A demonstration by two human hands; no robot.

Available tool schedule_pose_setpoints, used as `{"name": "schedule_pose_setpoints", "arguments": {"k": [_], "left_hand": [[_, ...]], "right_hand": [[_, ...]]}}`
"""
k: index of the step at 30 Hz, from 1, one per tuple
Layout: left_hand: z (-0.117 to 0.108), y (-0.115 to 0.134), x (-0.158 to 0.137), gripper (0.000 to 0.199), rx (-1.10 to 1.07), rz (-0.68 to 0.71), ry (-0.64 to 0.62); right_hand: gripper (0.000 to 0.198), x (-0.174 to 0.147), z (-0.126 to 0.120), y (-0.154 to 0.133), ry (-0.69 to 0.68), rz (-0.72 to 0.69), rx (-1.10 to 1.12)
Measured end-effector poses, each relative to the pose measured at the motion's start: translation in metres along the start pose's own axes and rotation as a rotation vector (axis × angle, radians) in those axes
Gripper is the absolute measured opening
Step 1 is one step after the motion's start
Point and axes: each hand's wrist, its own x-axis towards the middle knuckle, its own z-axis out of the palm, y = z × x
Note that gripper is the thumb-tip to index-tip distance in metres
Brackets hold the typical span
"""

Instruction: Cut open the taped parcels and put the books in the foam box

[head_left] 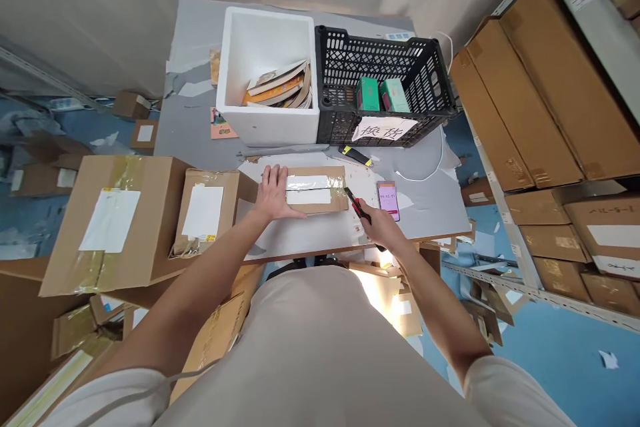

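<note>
A small flat cardboard box (340, 203) lies on the table before me, with clear tape and white labels on its top. My left hand (273, 195) rests on its left end, fingers apart and pressing it down. In my right hand (379, 223) is a black and red utility knife (357, 203), its tip at the right end of the box. Whether the tip touches the cardboard I cannot tell. Just behind the box lies a second knife (356, 156), black and yellow. A lit phone (389, 200) lies right of my right hand.
Behind stand a white foam bin (270, 128) with books and a black crate (333, 123) holding green boxes. At left are a large carton (125, 213) and a smaller carton (207, 207). A shelf (515, 233) loaded with cartons stands right. A white cable (425, 177) crosses the table.
</note>
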Motion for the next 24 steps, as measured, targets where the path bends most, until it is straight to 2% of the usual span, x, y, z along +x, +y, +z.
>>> {"name": "schedule_pose_setpoints", "arguments": {"k": [5,8,10,13,15,17,20,24], "left_hand": [[-0.001,0.0,-0.001,0.142,0.011,-0.001,0.003],[0.001,-0.003,-0.001,0.142,0.012,0.01,0.007],[0.004,-0.006,-0.001,0.141,0.003,0.022,0.014],[0.005,-0.008,-0.001,0.135,-0.031,0.024,0.022],[0.002,-0.006,0.0,0.125,-0.052,0.007,0.034],[-0.003,-0.003,-0.001,0.104,-0.055,-0.017,0.06],[-0.013,0.0,-0.009,0.065,-0.051,-0.114,0.112],[-0.015,-0.004,-0.041,0.046,-0.14,-0.278,0.148]], "right_hand": [[0.056,-0.013,0.007,0.006,0.056,0.0,0.024],[0.055,-0.023,0.02,0.013,0.121,0.03,0.178],[0.056,-0.026,0.032,0.016,0.194,0.087,0.426],[0.062,-0.017,0.056,0.009,0.309,0.17,0.999],[0.059,-0.003,0.073,-0.004,0.337,0.199,1.345],[0.054,0.013,0.085,-0.02,0.345,0.228,1.548],[0.052,0.038,0.089,-0.039,0.393,0.23,1.629],[0.046,0.069,0.076,-0.041,0.459,0.128,1.561]]}}
